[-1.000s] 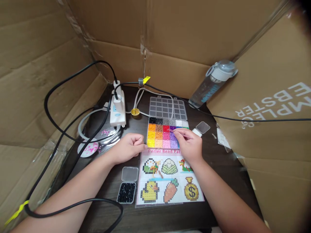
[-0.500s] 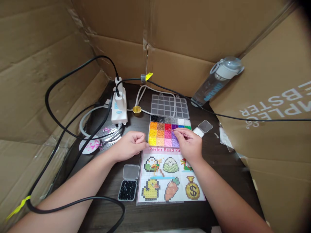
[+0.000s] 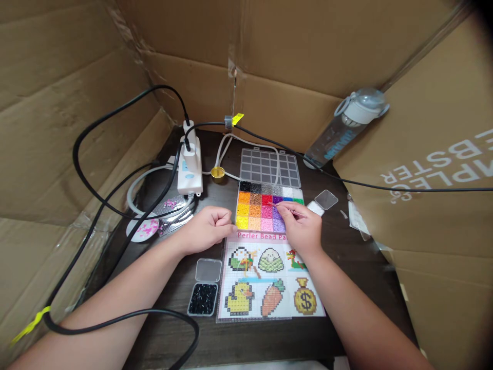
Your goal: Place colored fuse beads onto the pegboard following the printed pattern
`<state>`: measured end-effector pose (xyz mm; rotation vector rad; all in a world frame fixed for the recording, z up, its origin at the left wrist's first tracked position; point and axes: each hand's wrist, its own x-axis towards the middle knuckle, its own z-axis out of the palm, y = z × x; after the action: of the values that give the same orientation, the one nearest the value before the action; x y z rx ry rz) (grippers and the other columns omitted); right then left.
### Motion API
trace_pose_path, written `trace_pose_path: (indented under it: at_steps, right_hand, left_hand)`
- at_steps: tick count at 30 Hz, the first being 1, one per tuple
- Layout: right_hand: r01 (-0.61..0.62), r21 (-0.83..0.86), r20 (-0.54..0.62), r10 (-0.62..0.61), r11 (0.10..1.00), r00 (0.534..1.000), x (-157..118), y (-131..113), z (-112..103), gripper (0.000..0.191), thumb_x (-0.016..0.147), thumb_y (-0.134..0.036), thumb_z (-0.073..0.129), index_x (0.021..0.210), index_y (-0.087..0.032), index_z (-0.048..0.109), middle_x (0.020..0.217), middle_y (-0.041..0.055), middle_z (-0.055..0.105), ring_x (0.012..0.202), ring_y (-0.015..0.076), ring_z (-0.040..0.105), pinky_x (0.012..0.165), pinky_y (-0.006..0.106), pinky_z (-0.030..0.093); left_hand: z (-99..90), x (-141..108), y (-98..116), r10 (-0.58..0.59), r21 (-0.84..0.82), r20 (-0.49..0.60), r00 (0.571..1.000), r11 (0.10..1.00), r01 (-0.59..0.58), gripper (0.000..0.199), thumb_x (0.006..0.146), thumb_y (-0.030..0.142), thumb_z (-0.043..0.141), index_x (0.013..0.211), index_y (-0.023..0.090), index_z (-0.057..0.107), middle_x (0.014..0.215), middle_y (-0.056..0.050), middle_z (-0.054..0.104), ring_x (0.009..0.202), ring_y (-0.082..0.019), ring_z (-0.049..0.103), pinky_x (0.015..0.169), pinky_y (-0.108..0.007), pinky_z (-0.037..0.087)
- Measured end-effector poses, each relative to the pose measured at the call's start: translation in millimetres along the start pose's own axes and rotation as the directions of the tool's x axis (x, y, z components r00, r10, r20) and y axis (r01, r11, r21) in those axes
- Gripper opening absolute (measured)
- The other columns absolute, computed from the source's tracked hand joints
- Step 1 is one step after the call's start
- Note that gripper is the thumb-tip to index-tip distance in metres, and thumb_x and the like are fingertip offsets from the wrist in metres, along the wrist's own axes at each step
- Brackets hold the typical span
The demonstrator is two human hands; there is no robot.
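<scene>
My right hand (image 3: 302, 226) is closed on pink tweezers (image 3: 289, 209), whose tips point left over the red beads of the compartment box (image 3: 266, 201). Curled into a fist, my left hand (image 3: 213, 226) rests at the box's lower left corner; whether anything is inside it is hidden. Beads sorted by colour fill the box, and its gridded lid (image 3: 259, 167) lies open behind. Below the box is the pattern sheet (image 3: 269, 277) with pixel pictures, among them a duck and a carrot. Orange and brown beads lie scattered on its upper left picture.
Left of the sheet, a small box of black beads (image 3: 202, 299) stands open. A white bead box (image 3: 316, 208) is at the right. Behind are a power strip (image 3: 190, 172), a gold cup (image 3: 217, 175) and a bottle (image 3: 342, 128). Black cables (image 3: 127, 312) cross my left forearm.
The view has shifted very slightly. Both hands and the tweezers stay in nearly the same place over the box.
</scene>
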<state>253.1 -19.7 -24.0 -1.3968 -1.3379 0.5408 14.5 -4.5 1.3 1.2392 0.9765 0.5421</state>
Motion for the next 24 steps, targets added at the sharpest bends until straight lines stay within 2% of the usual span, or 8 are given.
trace_pose_path:
  at_steps: [7,14,16,19,24]
  right_hand:
    - [-0.017,0.012,-0.003,0.017,1.0,1.0,1,-2,-1,0.011,0.082,-0.025,0.07,0.077,-0.02,0.078,0.082,0.0065,0.078,0.077,0.0193,0.074,0.074,0.035,0.062]
    - [-0.085,0.056,-0.014,0.086,0.995,0.996,-3,-19,-14,0.009,0.081,-0.025,0.072,0.08,-0.02,0.079,0.084,0.0063,0.079,0.077,0.0207,0.075,0.074,0.037,0.063]
    - [-0.126,0.071,0.039,0.124,0.989,0.992,-8,-22,-20,0.01,0.081,-0.027,0.072,0.082,-0.02,0.079,0.085,0.0067,0.079,0.078,0.022,0.075,0.076,0.039,0.063]
    - [-0.152,0.083,0.184,0.135,0.985,0.974,-16,-23,-29,0.008,0.081,-0.027,0.073,0.08,-0.022,0.079,0.083,0.0058,0.079,0.078,0.022,0.075,0.075,0.039,0.063]
    - [-0.156,0.157,0.449,0.07,0.975,0.891,-25,-22,-35,0.005,0.077,-0.023,0.076,0.074,-0.024,0.08,0.08,0.0046,0.079,0.073,0.02,0.075,0.067,0.034,0.063]
  left_hand:
    - [-0.3,1,-2,0.0,0.012,-0.003,1.0,1.0,0.0,0.047,0.075,0.026,0.068,0.06,0.022,0.023,0.05,0.011,0.023,0.043,-0.004,0.025,0.043,-0.017,0.016]
    - [0.1,1,-2,0.018,0.008,0.004,1.0,1.0,-0.018,0.045,0.077,0.025,0.066,0.06,0.021,0.025,0.05,0.011,0.026,0.044,-0.004,0.025,0.044,-0.018,0.017]
    - [1.5,0,-1,0.021,0.01,-0.009,1.0,1.0,-0.021,0.045,0.076,0.024,0.066,0.059,0.021,0.025,0.05,0.011,0.026,0.045,-0.004,0.026,0.044,-0.018,0.017]
    - [3.3,0,-1,0.026,0.009,-0.028,0.999,1.0,-0.026,0.045,0.075,0.023,0.067,0.06,0.021,0.025,0.05,0.01,0.026,0.044,-0.004,0.027,0.044,-0.018,0.017]
    - [4.3,1,-1,0.023,0.0,-0.02,1.0,1.0,-0.023,0.044,0.075,0.023,0.068,0.059,0.021,0.026,0.048,0.011,0.027,0.043,-0.004,0.027,0.043,-0.018,0.017]
